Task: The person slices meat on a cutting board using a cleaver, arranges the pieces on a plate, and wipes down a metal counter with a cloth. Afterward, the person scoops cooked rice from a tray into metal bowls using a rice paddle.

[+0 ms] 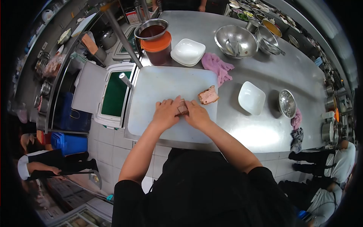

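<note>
On the white cutting board [151, 85], my left hand [165, 113] and my right hand [197, 115] come together around some cut pieces of meat [182, 107]. My left fingers press the pieces from the left, while my right fingers close on them from the other side. Part of the meat is hidden under my fingers. Just beyond my right hand lies a larger chunk of roast meat [208, 95], pink inside with a browned crust. No knife shows in either hand.
Stacked white dishes [188, 52], an orange-lidded tub [156, 47] and a pink cloth [217, 66] stand behind the board. To the right are a white dish [251, 98] and metal bowls [236, 41]. An upright pole [121, 34] rises at the left. Other people are nearby.
</note>
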Demonstrator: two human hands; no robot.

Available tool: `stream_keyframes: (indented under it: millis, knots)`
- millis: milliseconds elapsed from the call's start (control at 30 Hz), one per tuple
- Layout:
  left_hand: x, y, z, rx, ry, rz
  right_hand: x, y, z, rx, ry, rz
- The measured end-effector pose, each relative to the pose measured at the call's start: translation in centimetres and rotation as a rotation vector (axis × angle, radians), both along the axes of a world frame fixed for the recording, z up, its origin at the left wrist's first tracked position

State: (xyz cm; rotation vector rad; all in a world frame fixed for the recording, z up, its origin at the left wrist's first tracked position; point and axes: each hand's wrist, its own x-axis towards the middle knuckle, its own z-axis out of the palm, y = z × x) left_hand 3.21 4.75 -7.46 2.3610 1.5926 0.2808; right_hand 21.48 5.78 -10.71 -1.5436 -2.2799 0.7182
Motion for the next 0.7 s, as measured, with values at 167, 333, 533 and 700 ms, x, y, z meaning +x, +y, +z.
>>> stream_keyframes:
  millis: [167,333,533,700]
  knots:
    - [-1.9,-0.1,0.4,-0.023,0.069,0.026,0.1,0.1,0.3,-0.022,-0.06,0.017]
    - [-1.4,0.5,0.5,-0.12,0.187,0.043,-1.2,1.8,0.3,-0.071,-0.193,0.054]
    - [-1.8,0.7,-0.5,-0.029,0.07,0.014,-1.0,2.4,0.2,-0.082,-0.093,0.107]
    - [-1.9,0.4,-1.2,0.07,-0.035,-0.014,-0.7,1.8,-0.5,-0.091,0.009,0.048]
